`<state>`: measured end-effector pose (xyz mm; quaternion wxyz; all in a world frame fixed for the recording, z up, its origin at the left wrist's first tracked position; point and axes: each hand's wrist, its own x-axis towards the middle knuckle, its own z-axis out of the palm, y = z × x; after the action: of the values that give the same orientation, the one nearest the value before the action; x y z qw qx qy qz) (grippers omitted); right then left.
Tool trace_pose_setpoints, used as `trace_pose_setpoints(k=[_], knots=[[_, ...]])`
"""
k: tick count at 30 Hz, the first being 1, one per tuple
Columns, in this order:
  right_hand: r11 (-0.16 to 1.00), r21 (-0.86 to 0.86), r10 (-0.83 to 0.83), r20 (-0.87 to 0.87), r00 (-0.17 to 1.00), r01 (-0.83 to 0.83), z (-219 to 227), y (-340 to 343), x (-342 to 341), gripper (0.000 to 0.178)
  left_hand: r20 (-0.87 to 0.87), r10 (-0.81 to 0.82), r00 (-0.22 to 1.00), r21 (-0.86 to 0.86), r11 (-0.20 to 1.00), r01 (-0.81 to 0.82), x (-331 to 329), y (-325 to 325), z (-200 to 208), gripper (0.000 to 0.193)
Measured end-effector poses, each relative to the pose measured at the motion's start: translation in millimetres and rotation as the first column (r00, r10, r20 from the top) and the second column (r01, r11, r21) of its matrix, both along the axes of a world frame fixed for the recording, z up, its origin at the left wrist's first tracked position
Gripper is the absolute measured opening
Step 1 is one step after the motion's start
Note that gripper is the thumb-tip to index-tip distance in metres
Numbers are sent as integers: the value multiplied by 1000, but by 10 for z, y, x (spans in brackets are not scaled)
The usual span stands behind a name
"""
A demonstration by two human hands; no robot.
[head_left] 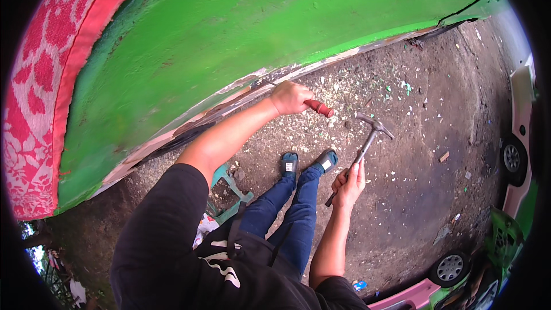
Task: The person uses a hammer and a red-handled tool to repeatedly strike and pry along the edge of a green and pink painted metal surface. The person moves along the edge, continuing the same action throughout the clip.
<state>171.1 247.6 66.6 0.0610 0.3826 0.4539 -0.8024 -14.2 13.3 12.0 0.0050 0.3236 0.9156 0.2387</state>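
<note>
Left arm outstretched, fingers round handle

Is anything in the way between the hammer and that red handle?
Nothing visible stands between the hammer in the right hand and the red handle in the left hand; only ground shows behind the gap.

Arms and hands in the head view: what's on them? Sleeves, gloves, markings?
Left hand and right hand: no gloves. Forearms uncovered, no wristwear visible. Left sleeve and right sleeve: plain black fabric, short.
</note>
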Motion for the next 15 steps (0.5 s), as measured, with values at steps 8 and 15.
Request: trace_pose_setpoints(k=[8, 15], knots=[[989, -97, -108, 0, 994, 107, 48, -208, 6, 43, 20, 19, 1000, 46, 999, -19, -28, -40, -41, 5], [999, -42, 34, 59, 998, -32, -116, -139, 5, 42, 43, -12, 999, -41, 999, 14, -2, -2, -74, 10]])
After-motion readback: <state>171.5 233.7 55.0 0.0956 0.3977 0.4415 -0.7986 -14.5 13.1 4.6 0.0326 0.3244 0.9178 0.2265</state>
